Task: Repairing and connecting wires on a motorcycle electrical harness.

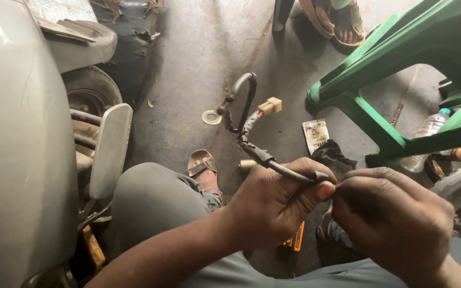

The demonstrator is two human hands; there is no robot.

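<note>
I saw the black taped cable [252, 146], kinked, ending in a tan plug [270, 105], above the concrete floor [198, 53]. My left hand [278, 200] gripped its near end; my right hand [393, 216] pinched the tip.

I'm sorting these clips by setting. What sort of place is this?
Probably an informal vehicle repair spot. A grey vehicle body with a small tyre stands on a stained concrete floor, and the left hand and right hand work on a taped wiring harness.
</note>
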